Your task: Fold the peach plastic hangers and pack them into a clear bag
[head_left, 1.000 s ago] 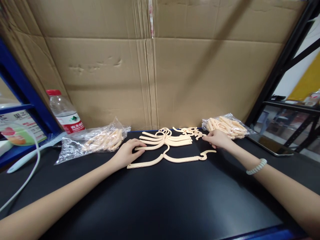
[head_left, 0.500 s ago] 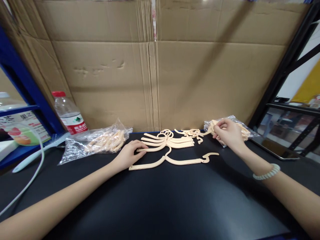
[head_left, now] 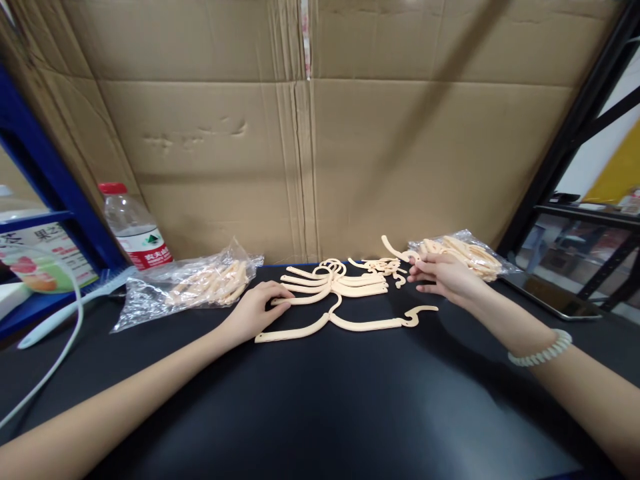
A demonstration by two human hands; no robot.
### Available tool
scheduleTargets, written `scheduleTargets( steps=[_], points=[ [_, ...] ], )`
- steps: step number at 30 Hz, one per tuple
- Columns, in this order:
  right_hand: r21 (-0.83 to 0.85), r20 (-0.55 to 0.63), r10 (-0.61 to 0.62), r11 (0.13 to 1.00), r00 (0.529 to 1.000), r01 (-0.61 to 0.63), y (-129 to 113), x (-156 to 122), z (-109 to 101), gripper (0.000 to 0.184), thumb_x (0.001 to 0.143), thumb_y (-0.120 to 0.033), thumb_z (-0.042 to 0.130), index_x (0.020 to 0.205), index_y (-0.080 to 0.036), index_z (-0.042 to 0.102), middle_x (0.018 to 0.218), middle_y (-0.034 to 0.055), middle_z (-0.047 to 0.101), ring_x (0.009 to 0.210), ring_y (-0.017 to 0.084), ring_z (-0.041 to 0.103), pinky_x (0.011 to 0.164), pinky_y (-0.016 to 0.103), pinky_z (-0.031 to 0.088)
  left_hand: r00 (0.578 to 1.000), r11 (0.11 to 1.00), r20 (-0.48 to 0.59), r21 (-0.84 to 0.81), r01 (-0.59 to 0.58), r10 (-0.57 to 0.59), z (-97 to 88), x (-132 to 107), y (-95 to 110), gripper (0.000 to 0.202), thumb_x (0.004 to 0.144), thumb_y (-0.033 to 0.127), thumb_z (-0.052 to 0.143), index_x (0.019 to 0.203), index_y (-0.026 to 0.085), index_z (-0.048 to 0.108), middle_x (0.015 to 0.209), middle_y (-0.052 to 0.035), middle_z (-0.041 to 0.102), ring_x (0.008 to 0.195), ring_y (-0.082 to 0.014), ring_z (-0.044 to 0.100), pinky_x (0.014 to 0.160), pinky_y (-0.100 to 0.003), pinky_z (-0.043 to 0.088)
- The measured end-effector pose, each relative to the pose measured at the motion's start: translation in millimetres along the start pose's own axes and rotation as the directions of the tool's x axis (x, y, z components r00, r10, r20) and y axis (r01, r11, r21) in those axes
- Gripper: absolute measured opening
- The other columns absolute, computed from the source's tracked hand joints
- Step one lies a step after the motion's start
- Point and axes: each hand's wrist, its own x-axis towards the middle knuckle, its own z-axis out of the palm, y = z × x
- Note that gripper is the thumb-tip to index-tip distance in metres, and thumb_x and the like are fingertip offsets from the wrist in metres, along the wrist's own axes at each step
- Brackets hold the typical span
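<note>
My right hand [head_left: 445, 272] pinches a cream hook-shaped piece [head_left: 395, 249], raised above the table with its curved end pointing up and left. At the left, the fingers of my left hand [head_left: 263, 303] close on the end of a cream hanger arm [head_left: 310, 300], the lowest in a stack of hanger-shaped pieces [head_left: 360, 287]. In front of the stack lies one separate hanger-shaped piece [head_left: 367, 325]. A small hook piece [head_left: 414, 316] meets its right end. Loose hook pieces [head_left: 384, 267] form a pile behind the stack.
Clear plastic bags of cream pieces lie at the left [head_left: 200, 285] and right [head_left: 467, 253]. A red-capped bottle [head_left: 137, 230], a pale blue brush [head_left: 75, 307] and a white cable [head_left: 75, 343] are at the left. Cardboard [head_left: 225, 147] stands behind; a flat dark device [head_left: 550, 293] lies far right.
My right hand has come left and away from the right bag, bringing the hook piece into clear view. My left hand stays at the hanger arm's end.
</note>
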Motion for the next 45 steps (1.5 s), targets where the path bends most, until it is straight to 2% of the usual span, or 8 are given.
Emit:
scheduleTargets(
  steps=[10, 16, 19, 22, 25, 31, 38, 45],
  points=[
    [0.074, 0.135, 0.017, 0.997, 0.991, -0.028, -5, -12, 8, 0.015, 0.092, -0.013, 0.048, 0.08, -0.019, 0.053, 0.107, 0.0079, 0.071, 0.094, 0.016, 0.067, 0.067, 0.022, 0.055, 0.997, 0.996, -0.02, -0.045, 0.079, -0.08, 0.5, -1, 6, 0.021, 0.082, 0.037, 0.056, 0.088, 0.02, 0.067, 0.089, -0.0052, 0.071, 0.082, -0.0223, 0.065, 0.076, -0.034, 0.05],
    [0.134, 0.145, -0.066, 0.99, 0.987, 0.046, 0, -11, 8, 0.017, 0.086, -0.018, 0.059, 0.073, -0.021, 0.049, 0.107, 0.0061, 0.07, 0.103, 0.018, 0.063, 0.079, 0.027, 0.055, 0.99, 0.987, -0.051, -0.107, 0.123, -0.129, -1.4, -2, 13, 0.021, 0.08, 0.04, 0.057, 0.086, 0.021, 0.064, 0.086, -0.0035, 0.07, 0.08, -0.0216, 0.065, 0.074, -0.033, 0.05],
    [0.093, 0.109, -0.128, 0.989, 0.986, 0.118, 6, -4, 5, 0.021, 0.075, -0.025, 0.071, 0.069, -0.019, 0.052, 0.093, 0.0046, 0.068, 0.086, 0.015, 0.063, 0.066, 0.021, 0.053, 0.985, 0.978, -0.073, -0.156, 0.141, -0.154, -2.2, -1, 12, 0.02, 0.078, 0.04, 0.061, 0.081, 0.021, 0.064, 0.083, -0.0035, 0.071, 0.079, -0.0221, 0.065, 0.074, -0.034, 0.051],
    [0.043, 0.109, -0.218, 0.976, 0.97, 0.214, 11, 2, 4, 0.034, 0.062, -0.037, 0.081, 0.066, -0.019, 0.053, 0.071, -0.0016, 0.057, 0.061, 0.01, 0.054, 0.05, 0.019, 0.046, 0.976, 0.958, -0.098, -0.233, 0.168, -0.195, -2.0, 0, 8, 0.021, 0.074, 0.042, 0.065, 0.075, 0.021, 0.064, 0.08, -0.0034, 0.071, 0.076, -0.0218, 0.066, 0.072, -0.033, 0.052],
    [0.077, 0.15, -0.264, 0.964, 0.953, 0.255, 11, 1, 5, 0.042, 0.056, -0.046, 0.084, 0.067, -0.019, 0.054, 0.064, -0.0046, 0.051, 0.055, 0.008, 0.049, 0.05, 0.02, 0.046, 0.96, 0.918, -0.109, -0.339, 0.206, -0.256, -0.9, 1, 5, 0.025, 0.07, 0.043, 0.069, 0.071, 0.019, 0.062, 0.081, -0.0047, 0.073, 0.073, -0.0213, 0.067, 0.068, -0.033, 0.054],
    [0.104, 0.213, -0.207, 0.977, 0.955, 0.189, 8, -7, 12, 0.041, 0.052, -0.038, 0.088, 0.069, -0.017, 0.058, 0.074, 0.0008, 0.063, 0.068, 0.012, 0.062, 0.064, 0.023, 0.055, 0.908, 0.802, -0.136, -0.532, 0.272, -0.397, 2.1, -1, 6, 0.03, 0.064, 0.043, 0.076, 0.071, 0.018, 0.061, 0.082, -0.0058, 0.074, 0.073, -0.0211, 0.069, 0.072, -0.035, 0.056],
    [0.041, 0.272, -0.076, 0.997, 0.959, 0.068, 13, -6, 15, 0.024, 0.067, -0.029, 0.082, 0.075, -0.017, 0.063, 0.079, 0.0036, 0.065, 0.083, 0.017, 0.066, 0.075, 0.026, 0.058, 0.87, 0.685, -0.146, -0.683, 0.256, -0.47, 5.2, -1, 10, 0.032, 0.057, 0.039, 0.082, 0.068, 0.017, 0.061, 0.071, -0.0033, 0.07, 0.069, -0.018, 0.066, 0.07, -0.032, 0.053],
    [0.157, 0.469, 0.073, 0.974, 0.88, -0.164, 11, -13, 18, 0.017, 0.077, -0.017, 0.073, 0.075, -0.016, 0.056, 0.088, 0.006, 0.066, 0.102, 0.025, 0.066, 0.091, 0.035, 0.054, 0.858, 0.58, -0.127, -0.784, 0.22, -0.497, 6.5, -1, 14, 0.03, 0.055, 0.032, 0.083, 0.065, 0.017, 0.059, 0.072, -0.0007, 0.069, 0.065, -0.0125, 0.063, 0.067, -0.027, 0.051]
  ],
)
